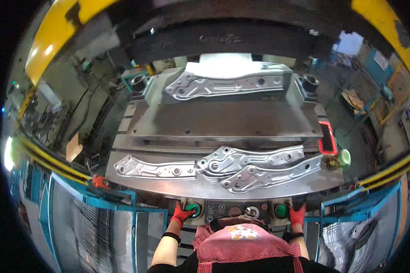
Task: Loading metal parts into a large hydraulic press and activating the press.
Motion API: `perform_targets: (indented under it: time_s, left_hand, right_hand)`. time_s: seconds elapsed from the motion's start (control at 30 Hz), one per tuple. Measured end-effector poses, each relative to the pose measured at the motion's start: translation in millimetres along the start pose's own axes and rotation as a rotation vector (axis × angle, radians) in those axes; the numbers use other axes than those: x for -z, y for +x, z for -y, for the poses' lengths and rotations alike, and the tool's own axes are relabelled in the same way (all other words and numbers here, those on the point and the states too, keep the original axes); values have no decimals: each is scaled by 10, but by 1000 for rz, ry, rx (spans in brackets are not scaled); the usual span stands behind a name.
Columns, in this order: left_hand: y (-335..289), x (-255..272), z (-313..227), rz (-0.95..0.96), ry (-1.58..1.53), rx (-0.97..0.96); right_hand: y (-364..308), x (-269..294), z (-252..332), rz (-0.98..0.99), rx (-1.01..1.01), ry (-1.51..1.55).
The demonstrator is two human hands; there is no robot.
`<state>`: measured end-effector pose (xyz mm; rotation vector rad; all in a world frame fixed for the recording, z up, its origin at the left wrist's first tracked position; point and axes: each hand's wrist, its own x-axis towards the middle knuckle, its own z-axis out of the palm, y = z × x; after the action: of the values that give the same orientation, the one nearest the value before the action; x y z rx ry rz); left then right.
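Note:
My left hand point(181, 215), in a red glove, is open at the left green push button point(194, 209), its thumb reaching over the button. Beside the right green push button point(281, 210), my right hand point(297, 215) is open in a matching glove, fingers apart. Both buttons sit on a control panel point(234, 211) at the press front. One stamped metal bracket point(228, 86) lies on the die at the back. Along the front ledge are more stamped brackets: a single one at left point(157, 168), overlapping ones in the middle point(259, 157) and one at right point(278, 175).
The dark upper press block point(191, 38) hangs over the die. Guide posts point(310, 84) stand at the die's back corners. A red-framed dark object point(327, 138) and a pale green round object point(344, 157) are at right. Blue-framed bins point(93, 227) holding metal parts flank me.

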<state>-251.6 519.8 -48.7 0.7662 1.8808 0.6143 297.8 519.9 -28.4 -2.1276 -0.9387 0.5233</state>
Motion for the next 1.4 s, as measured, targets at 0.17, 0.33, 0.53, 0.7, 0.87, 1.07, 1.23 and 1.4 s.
perform_targets:
  time_s: [0.17, 0.33, 0.53, 0.7, 0.87, 1.07, 1.23, 1.4]
  left_hand:
    - [-301, 330, -185, -414, 79, -123]
    - [-871, 738, -1720, -993, 586, -513]
    - [-709, 757, -2633, -723, 688, -942]
    - [-383, 313, -3181, -555, 651, -1014]
    - [-294, 48, -4046, -491, 748, -1252]
    - [166, -354, -5293, -643, 977, -1455]
    - [428, -459, -5824, -480, 1109, -1238]
    - [202, -231, -5817, -515, 1126, -1332]
  right_hand:
    - [-69, 781, 1862, -55, 605, -428]
    - [143, 459, 2410, 270, 956, -819]
    - [442, 138, 2436, 321, 1049, -796]
    - [387, 148, 2483, 300, 1035, -743]
    - [369, 85, 2448, 261, 1021, -705]
    - [369, 74, 2387, 276, 974, -724]
    - [399, 84, 2413, 271, 1000, -695]
    - [443, 54, 2369, 316, 990, -621]
